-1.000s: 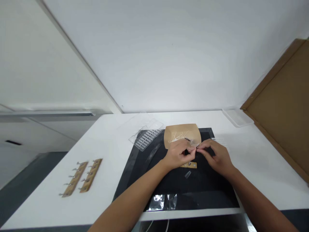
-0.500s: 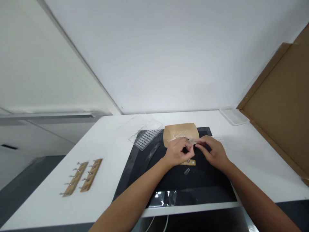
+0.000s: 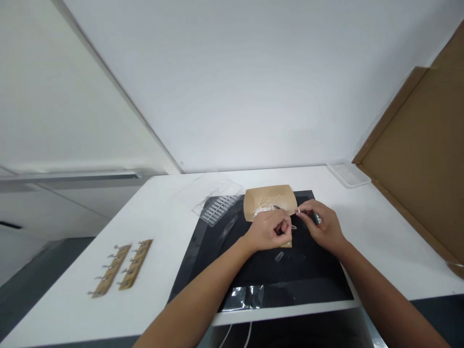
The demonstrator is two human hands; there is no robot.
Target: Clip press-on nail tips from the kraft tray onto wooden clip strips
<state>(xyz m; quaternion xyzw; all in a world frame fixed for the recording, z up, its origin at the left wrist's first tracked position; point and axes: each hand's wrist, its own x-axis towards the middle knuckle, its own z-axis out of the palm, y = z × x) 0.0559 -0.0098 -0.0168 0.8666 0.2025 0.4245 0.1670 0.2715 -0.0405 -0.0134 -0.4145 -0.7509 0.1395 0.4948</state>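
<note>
My left hand (image 3: pixel 270 234) is curled in a pinch over a black mat (image 3: pixel 224 261), its fingertips closed on a small clear piece that I cannot name. My right hand (image 3: pixel 322 227) is close beside it, fingers pinched on a tiny pale bit. A small wooden strip (image 3: pixel 286 244) lies mostly hidden under my left hand. Just behind both hands stands a brown paper tray (image 3: pixel 270 200) with several thin pale pieces in it. A clear false-nail tip (image 3: pixel 279 256) lies on the mat in front of my hands.
A clear plastic tray with rows of nail tips (image 3: pixel 217 208) sits at the mat's far left corner. Two wooden strips with metal clips (image 3: pixel 121 267) lie on the white table at left. A clear lid (image 3: pixel 347 173) and a cardboard sheet (image 3: pixel 416 159) are at right.
My two hands have drawn slightly apart, the right one moving back and right. The wooden strip is now more covered by my left hand. The view shifted a little.
</note>
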